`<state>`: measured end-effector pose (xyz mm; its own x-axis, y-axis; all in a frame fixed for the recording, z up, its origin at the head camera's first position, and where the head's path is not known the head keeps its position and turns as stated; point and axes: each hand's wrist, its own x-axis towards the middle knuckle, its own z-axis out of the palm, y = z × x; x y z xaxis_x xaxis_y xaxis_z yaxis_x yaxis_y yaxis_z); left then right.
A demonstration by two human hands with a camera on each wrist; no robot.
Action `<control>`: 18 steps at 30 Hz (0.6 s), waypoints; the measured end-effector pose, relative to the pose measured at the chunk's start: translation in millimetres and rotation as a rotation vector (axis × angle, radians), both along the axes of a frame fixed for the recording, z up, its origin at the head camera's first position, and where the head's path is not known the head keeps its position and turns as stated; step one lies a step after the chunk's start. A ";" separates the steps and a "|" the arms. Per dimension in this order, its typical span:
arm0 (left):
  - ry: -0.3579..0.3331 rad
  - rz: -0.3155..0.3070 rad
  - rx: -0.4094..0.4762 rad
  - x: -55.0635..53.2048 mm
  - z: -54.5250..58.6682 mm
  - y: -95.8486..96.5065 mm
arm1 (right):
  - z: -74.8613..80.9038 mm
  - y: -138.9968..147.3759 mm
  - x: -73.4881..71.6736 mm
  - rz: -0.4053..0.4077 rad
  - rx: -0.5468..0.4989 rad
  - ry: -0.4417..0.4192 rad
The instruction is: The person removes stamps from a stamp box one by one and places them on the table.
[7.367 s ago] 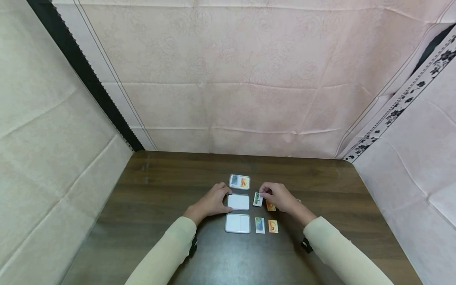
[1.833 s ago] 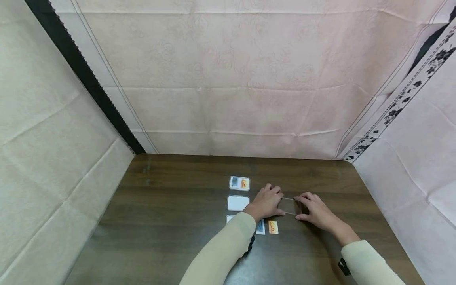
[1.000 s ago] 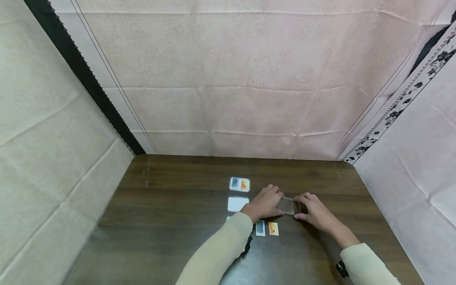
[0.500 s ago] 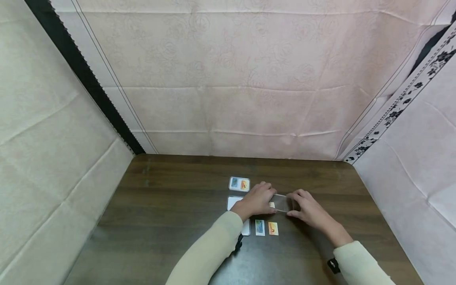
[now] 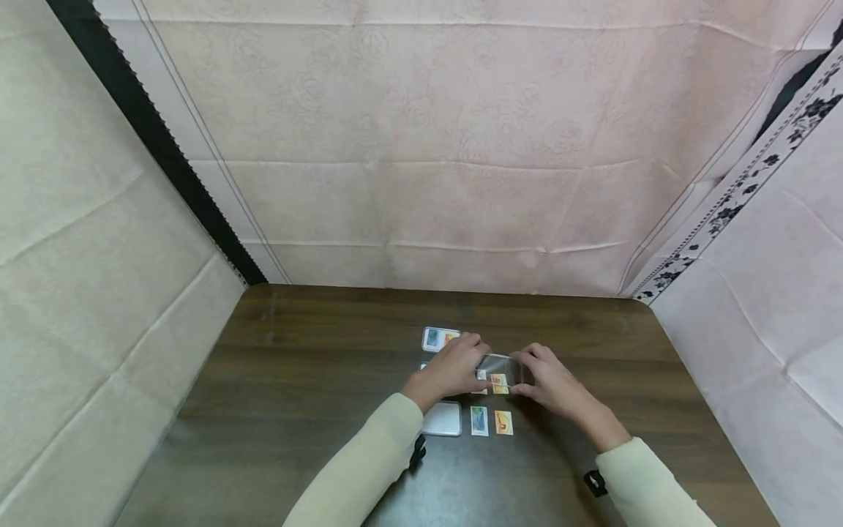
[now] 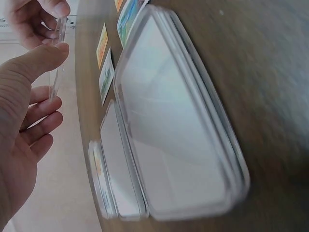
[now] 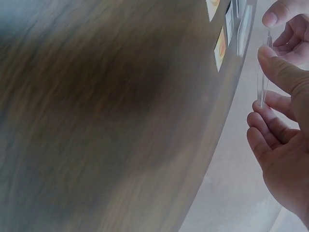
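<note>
Both hands hold a clear, thin rectangular plastic lid [image 5: 498, 364] between them, raised off the table in the wrist views. My left hand [image 5: 451, 373] pinches its left end between thumb and fingers, and my right hand [image 5: 552, 382] pinches the right end. Through and below the lid show a small green picture card [image 5: 482, 389] and an orange one [image 5: 500, 380]. Left of these, the middle white flat case [image 6: 120, 169] is mostly hidden by my left hand in the head view. The nearest white case [image 5: 443, 420] lies below that hand.
A far case [image 5: 435, 339] holds a blue and an orange picture, partly covered by my left hand. Closer to me, a blue card [image 5: 479, 421] and another orange card [image 5: 503, 423] lie side by side. The wooden table [image 5: 316, 410] is enclosed by pale cloth [image 5: 421, 212].
Earliest, my left hand was at the middle case and my right at the green card. Later both held the clear lid; they have since carried it left, over the green and orange cards.
</note>
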<state>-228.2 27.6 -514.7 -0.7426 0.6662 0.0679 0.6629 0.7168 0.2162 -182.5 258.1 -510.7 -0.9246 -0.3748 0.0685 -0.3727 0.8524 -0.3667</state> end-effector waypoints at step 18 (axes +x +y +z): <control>-0.020 0.066 0.061 9.2 2.1 -41.1 | 3.5 -38.5 -4.5 0.052 -0.017 -0.032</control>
<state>-219.0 -13.5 -512.6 -0.7864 0.6109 0.0914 0.6097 0.7441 0.2731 -187.0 219.6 -507.2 -0.9056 -0.4217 0.0457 -0.4044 0.8257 -0.3934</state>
